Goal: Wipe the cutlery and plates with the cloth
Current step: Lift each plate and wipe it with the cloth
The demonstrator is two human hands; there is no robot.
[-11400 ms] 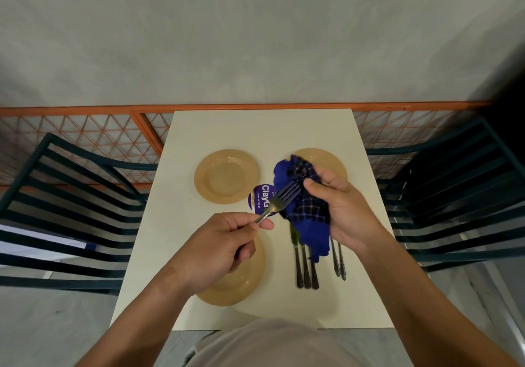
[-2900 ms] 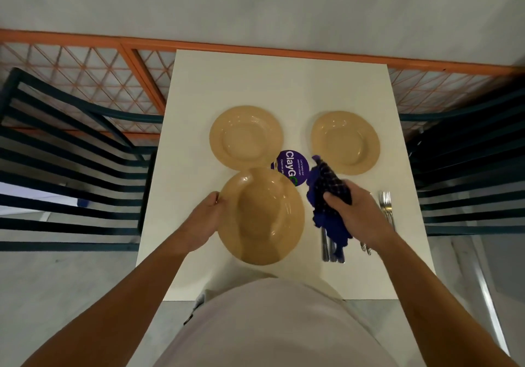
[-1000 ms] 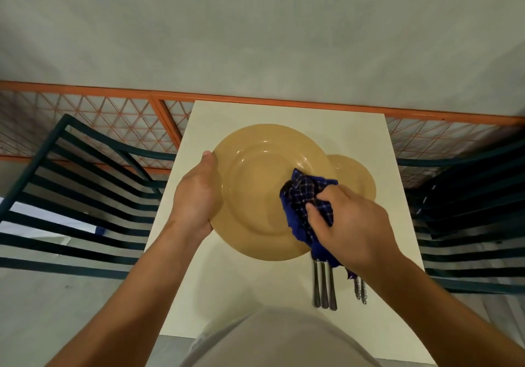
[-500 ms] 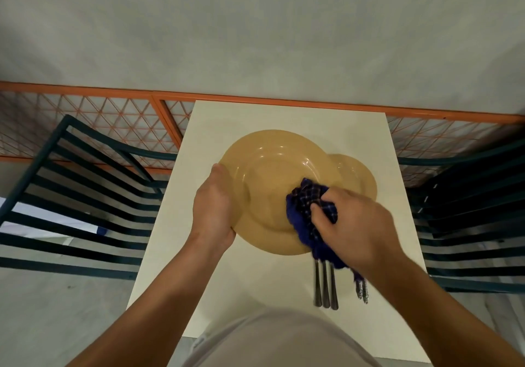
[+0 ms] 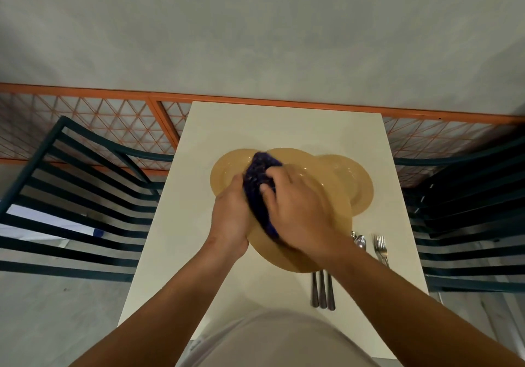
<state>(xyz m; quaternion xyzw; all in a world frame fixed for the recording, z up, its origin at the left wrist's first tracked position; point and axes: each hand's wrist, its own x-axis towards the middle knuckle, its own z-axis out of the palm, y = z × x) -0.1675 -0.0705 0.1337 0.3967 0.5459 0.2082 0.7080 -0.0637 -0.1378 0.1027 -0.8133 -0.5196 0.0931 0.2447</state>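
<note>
Standing between dark slatted chairs (image 5: 85,204), a cream table (image 5: 284,122).

A café or canteen dining corner, by the look of its furniture

A small cream table (image 5: 284,128) stands with its far edge against an orange metal railing (image 5: 113,95) filled with diamond mesh, a plain grey wall behind; dark slatted metal chairs (image 5: 85,196) flank its left and right edges; matching tan plates (image 5: 358,185) sit mid-table; forks (image 5: 380,248), a spoon (image 5: 360,243) and three more cutlery handles (image 5: 322,293) lie toward the near right corner, as at a laid eating place.
</note>
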